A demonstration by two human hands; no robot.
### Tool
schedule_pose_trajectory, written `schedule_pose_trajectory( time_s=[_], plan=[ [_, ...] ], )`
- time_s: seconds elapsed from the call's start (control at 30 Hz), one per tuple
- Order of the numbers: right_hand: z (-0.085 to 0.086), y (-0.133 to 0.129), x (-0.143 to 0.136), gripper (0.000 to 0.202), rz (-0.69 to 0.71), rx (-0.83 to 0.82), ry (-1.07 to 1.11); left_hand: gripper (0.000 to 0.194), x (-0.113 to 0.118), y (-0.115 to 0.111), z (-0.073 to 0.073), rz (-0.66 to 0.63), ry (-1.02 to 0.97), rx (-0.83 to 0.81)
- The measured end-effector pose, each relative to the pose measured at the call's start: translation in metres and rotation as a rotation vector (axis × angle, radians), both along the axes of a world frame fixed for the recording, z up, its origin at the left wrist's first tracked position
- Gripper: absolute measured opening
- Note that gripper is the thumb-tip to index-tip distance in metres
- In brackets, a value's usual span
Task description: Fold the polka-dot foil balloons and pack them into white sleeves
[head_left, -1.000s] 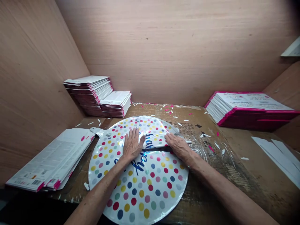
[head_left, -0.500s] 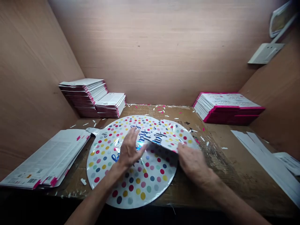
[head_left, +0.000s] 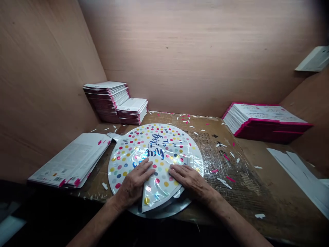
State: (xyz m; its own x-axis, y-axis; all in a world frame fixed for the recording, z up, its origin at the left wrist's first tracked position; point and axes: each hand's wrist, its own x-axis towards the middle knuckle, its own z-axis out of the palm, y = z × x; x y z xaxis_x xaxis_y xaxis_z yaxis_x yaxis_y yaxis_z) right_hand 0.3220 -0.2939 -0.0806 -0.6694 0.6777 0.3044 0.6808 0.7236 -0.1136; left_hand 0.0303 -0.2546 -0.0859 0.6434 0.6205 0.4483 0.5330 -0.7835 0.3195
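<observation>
A round foil balloon with coloured polka dots and blue lettering lies flat on the cardboard-covered surface. Part of it is folded over into a wedge that points toward me, and silvery foil shows beneath the wedge's near edge. My left hand rests with its fingers laid out along the left side of the fold. On the right side, my right hand lies flat on the foil, fingers extended. The balloon's tail sticks out at the upper left.
Printed cards with pink edges lie left of the balloon. Behind them stand stacks of folded cards, and another pink-edged stack is at the back right. White strips lie far right. Paper scraps dot the cardboard; wooden panels enclose it.
My right hand has brought the lifted right part of the balloon over and toward me, and it now lies folded down. Both hands have come nearer to me and flattened on it. The view has shifted left.
</observation>
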Motion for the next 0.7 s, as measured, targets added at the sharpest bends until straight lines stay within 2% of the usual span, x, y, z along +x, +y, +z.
schedule_pose_trajectory(
  time_s=[0.07,0.13,0.17,0.23,0.33,0.4,0.47,0.53,0.6,0.63,0.7],
  plan=[
    [-0.001,0.007,-0.005,0.039,-0.021,-0.066,0.076,0.036,-0.003,-0.004,-0.001,0.032,0.034,-0.036],
    [0.003,0.015,-0.011,0.033,-0.147,-0.166,0.214,0.032,-0.002,-0.004,0.0,0.072,0.022,-0.132],
    [0.004,0.02,-0.015,0.03,-0.237,-0.221,0.274,0.028,0.0,-0.002,0.002,0.133,0.008,-0.19],
    [0.006,0.035,-0.022,0.031,-0.447,-0.29,0.326,0.026,0.007,0.004,0.008,0.352,-0.034,-0.324],
    [0.001,0.059,-0.031,0.035,-0.689,-0.297,0.235,0.031,0.02,0.014,0.017,0.673,-0.035,-0.526],
    [-0.005,0.072,-0.033,0.031,-0.738,-0.289,0.186,0.041,0.028,0.019,0.021,0.758,0.023,-0.48],
    [-0.007,0.078,-0.032,0.028,-0.731,-0.299,0.171,0.042,0.034,0.023,0.02,0.701,0.083,-0.253],
    [-0.004,0.076,-0.031,0.027,-0.733,-0.314,0.155,0.046,0.036,0.028,0.013,0.524,0.14,-0.06],
    [0.004,0.068,-0.035,0.024,-0.745,-0.271,0.138,0.052,0.037,0.033,0.002,0.392,0.222,-0.034],
    [0.008,0.063,-0.041,0.025,-0.728,-0.203,0.122,0.053,0.037,0.036,-0.004,0.374,0.259,-0.059],
    [0.013,0.055,-0.061,0.031,-0.607,-0.028,0.062,0.052,0.036,0.041,-0.014,0.4,0.301,-0.111]
  ],
)
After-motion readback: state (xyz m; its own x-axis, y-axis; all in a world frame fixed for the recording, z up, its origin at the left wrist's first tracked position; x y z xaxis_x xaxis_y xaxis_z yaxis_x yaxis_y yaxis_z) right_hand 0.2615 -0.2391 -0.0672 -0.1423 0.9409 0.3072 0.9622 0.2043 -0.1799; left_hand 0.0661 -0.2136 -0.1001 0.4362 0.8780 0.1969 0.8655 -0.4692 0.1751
